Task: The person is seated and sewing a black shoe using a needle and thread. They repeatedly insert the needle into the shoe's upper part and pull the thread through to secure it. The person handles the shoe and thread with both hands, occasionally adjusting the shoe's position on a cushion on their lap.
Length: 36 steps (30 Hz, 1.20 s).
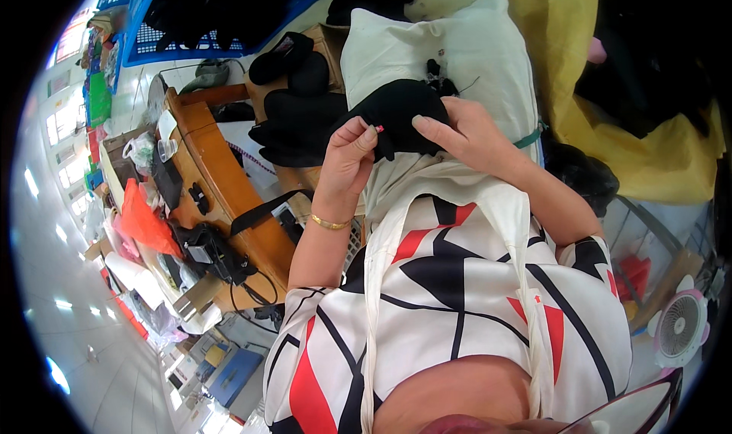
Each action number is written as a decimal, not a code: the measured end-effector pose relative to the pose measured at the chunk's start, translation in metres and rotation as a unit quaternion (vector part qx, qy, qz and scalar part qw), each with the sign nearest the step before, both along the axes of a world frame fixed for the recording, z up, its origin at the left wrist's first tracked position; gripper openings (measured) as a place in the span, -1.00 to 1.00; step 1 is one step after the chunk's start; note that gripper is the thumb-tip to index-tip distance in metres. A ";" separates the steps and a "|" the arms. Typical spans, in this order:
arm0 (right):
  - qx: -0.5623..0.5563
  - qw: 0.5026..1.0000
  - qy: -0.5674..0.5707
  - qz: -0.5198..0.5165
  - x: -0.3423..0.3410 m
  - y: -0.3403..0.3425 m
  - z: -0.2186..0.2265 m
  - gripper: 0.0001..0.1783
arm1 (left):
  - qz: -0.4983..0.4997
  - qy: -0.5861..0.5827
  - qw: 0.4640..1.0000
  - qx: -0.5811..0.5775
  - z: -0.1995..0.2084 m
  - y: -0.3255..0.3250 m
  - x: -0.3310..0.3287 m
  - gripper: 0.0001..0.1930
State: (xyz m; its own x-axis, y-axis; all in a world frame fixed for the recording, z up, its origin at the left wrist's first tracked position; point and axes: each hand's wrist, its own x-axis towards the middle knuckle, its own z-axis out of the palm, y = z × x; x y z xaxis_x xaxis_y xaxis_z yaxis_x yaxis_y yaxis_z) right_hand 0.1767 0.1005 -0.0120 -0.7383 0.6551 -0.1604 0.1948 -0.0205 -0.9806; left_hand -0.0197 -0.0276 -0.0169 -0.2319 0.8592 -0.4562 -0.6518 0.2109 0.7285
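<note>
A black, rounded fabric piece (400,107) lies over the white cushion (412,49) in front of my chest. My right hand (476,136) grips its right side, the thumb on top and the other fingers mostly hidden behind it. At its lower left edge, my left hand (349,159) pinches with thumb and forefinger. A tiny pink-red bit (380,129) shows at those fingertips, too small to name. Just beyond the black piece, a small dark cluster (436,72) with thin threads rests on the cushion. More black fabric pieces (293,121) are piled left of my left hand.
On the left stands a wooden table (206,167) with a black bag (210,251) and an orange-red plastic bag (145,217). A blue crate (141,45) with black items is at far left. Yellow sheeting (644,155) hangs at right, above a small fan (681,323).
</note>
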 end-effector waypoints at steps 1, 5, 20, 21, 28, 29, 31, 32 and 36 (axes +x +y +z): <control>0.002 1.000 0.004 0.003 -0.002 0.000 0.000 -0.31 | 0.010 0.004 1.000 -0.008 0.002 0.000 0.001 -0.96; 0.008 0.999 -0.029 0.016 -0.003 0.003 -0.006 -0.30 | 0.000 0.032 0.999 -0.036 0.010 0.005 0.002 -0.95; -0.108 0.905 0.262 -0.317 0.144 0.161 0.015 -0.58 | -0.138 0.556 0.819 0.045 -0.007 0.060 0.022 -0.88; -0.083 0.916 0.241 -0.310 0.130 0.150 0.009 -0.64 | -0.162 0.611 0.772 0.068 -0.011 0.064 0.027 -0.87; -0.190 0.954 0.094 -0.212 0.072 0.072 -0.031 -0.76 | -0.308 0.719 0.617 0.087 -0.034 0.076 0.043 -0.81; -0.184 0.963 0.074 -0.185 0.067 0.065 -0.031 -0.76 | -0.313 0.719 0.615 0.088 -0.035 0.076 0.040 -0.81; -0.171 0.977 0.034 -0.124 0.058 0.054 -0.028 -0.76 | -0.279 0.680 0.675 0.063 -0.030 0.075 0.036 -0.81; -0.179 0.976 0.018 -0.119 0.054 0.049 -0.026 -0.75 | -0.260 0.659 0.704 0.049 -0.027 0.074 0.033 -0.80; -0.162 0.984 -0.014 -0.079 0.041 0.033 -0.040 -0.76 | -0.265 0.451 0.851 -0.047 -0.019 0.064 0.012 -0.85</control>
